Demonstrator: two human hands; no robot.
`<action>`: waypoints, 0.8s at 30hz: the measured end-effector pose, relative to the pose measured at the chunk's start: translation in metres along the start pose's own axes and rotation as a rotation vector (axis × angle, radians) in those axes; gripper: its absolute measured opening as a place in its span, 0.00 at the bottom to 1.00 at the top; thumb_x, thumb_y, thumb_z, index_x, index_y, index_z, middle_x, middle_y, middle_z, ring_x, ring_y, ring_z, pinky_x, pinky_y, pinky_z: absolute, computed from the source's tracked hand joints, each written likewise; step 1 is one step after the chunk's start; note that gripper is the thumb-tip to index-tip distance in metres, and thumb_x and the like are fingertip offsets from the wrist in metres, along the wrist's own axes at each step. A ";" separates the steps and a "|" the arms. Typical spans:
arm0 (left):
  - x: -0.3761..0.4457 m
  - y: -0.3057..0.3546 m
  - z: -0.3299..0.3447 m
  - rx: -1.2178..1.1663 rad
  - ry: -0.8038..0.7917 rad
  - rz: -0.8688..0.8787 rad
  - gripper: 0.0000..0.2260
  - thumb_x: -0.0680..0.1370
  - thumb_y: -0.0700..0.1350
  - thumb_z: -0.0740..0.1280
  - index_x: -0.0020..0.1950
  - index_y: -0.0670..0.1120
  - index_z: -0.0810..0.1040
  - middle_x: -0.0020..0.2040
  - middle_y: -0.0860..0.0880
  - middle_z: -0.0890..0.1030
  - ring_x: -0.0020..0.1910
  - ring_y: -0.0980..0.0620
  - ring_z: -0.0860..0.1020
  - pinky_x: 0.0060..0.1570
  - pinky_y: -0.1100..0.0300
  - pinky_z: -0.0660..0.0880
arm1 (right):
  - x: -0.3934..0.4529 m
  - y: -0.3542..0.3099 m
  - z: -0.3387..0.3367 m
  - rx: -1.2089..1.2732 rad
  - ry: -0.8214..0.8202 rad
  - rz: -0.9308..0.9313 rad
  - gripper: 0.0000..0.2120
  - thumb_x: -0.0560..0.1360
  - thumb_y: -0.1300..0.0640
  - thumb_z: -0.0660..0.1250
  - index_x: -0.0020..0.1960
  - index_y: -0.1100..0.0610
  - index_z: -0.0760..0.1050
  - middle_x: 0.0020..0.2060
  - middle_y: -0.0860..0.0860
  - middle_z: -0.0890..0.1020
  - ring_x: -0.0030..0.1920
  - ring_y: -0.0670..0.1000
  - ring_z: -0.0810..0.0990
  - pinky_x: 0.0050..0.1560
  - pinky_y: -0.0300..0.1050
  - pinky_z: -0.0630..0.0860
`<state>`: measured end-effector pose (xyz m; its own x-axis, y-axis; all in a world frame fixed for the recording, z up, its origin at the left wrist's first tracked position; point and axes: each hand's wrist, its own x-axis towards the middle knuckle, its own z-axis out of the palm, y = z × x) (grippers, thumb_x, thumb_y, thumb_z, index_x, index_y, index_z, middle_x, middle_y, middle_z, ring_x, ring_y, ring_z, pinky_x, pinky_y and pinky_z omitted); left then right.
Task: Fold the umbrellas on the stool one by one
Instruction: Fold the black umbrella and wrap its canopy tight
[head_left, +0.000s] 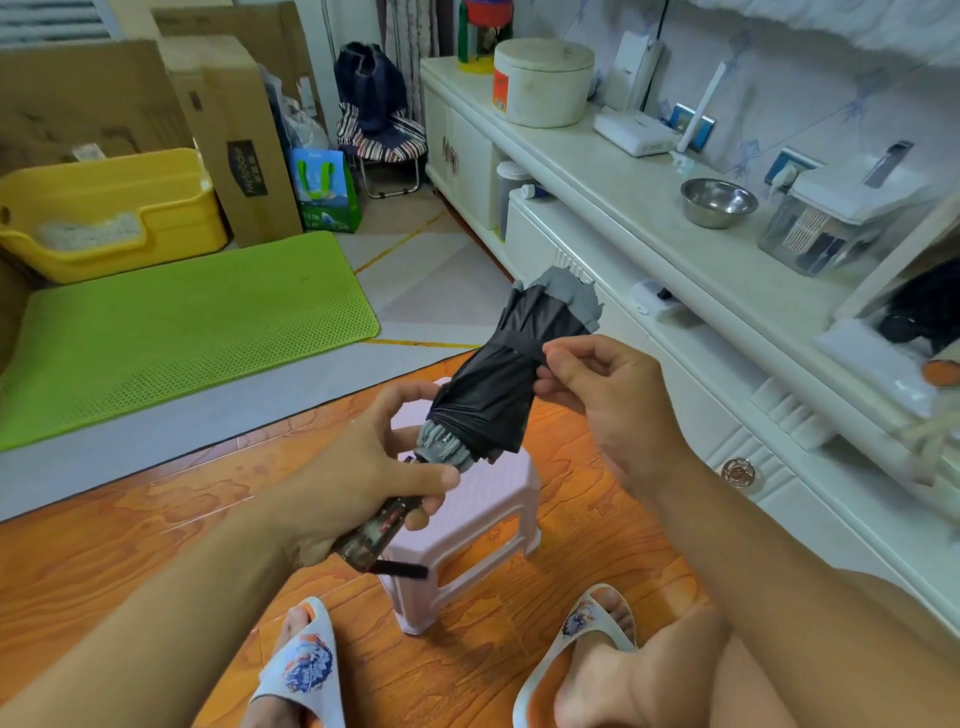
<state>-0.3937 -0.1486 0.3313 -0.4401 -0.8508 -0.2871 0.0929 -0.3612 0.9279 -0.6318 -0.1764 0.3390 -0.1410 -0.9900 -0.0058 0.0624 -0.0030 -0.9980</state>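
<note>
My right hand (602, 400) pinches the end of the dark strap that wraps the collapsed black fabric umbrella with grey trim (498, 384), thumb and forefinger closed on the strap at the canopy's right side, the other fingers (558, 395) curled beneath. My left hand (358, 478) grips the umbrella lower down: its fingers wrap the smoky translucent handle (374, 535), and the thumb lies across just under the grey ribbed collar. A short black wrist loop (400, 570) sticks out from the handle's butt end.

I hold the umbrella up in the air, tilted, handle low toward me and the grey tip pointing up and away to the right. It hangs directly over the pale pink plastic stool (467, 540), not touching it; I see no other umbrella on the part of the seat that shows.

The stool stands on an orange wood-pattern floor (130, 530), between my two feet in white printed slippers (306, 670). Close on my right runs a long white cabinet (649, 374), its tabletop carrying a steel bowl (718, 201), a white round lidded pot (543, 80), a white router box (635, 132) and a clear container with a white lid (831, 223). Farther off on the left lie a bright green mesh mat (182, 327) and a yellow plastic tub (109, 213), with brown cardboard boxes (234, 135) behind them and a striped folding chair (382, 135) beyond.
</note>
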 end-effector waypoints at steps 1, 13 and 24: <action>0.002 -0.001 0.004 0.065 0.060 -0.010 0.30 0.73 0.26 0.72 0.67 0.51 0.69 0.40 0.43 0.82 0.28 0.43 0.75 0.27 0.56 0.73 | 0.001 0.002 0.001 0.078 0.009 0.077 0.05 0.79 0.64 0.70 0.54 0.59 0.79 0.40 0.55 0.85 0.41 0.53 0.86 0.51 0.49 0.84; 0.011 -0.014 0.019 0.062 0.262 -0.034 0.21 0.76 0.31 0.71 0.65 0.47 0.74 0.45 0.39 0.86 0.31 0.40 0.80 0.27 0.57 0.75 | 0.017 0.001 -0.002 0.208 0.115 0.293 0.04 0.78 0.68 0.68 0.47 0.60 0.77 0.32 0.55 0.79 0.35 0.49 0.78 0.54 0.60 0.82; 0.009 -0.022 0.001 -0.041 0.013 -0.121 0.24 0.75 0.39 0.71 0.70 0.47 0.73 0.62 0.40 0.82 0.52 0.39 0.85 0.45 0.49 0.84 | 0.007 -0.005 0.008 0.333 0.078 0.248 0.06 0.78 0.68 0.68 0.44 0.60 0.77 0.34 0.55 0.79 0.34 0.48 0.77 0.53 0.54 0.82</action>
<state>-0.4004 -0.1479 0.3082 -0.4388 -0.8049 -0.3994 0.0762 -0.4762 0.8760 -0.6249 -0.1842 0.3443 -0.1551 -0.9529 -0.2607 0.4180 0.1758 -0.8913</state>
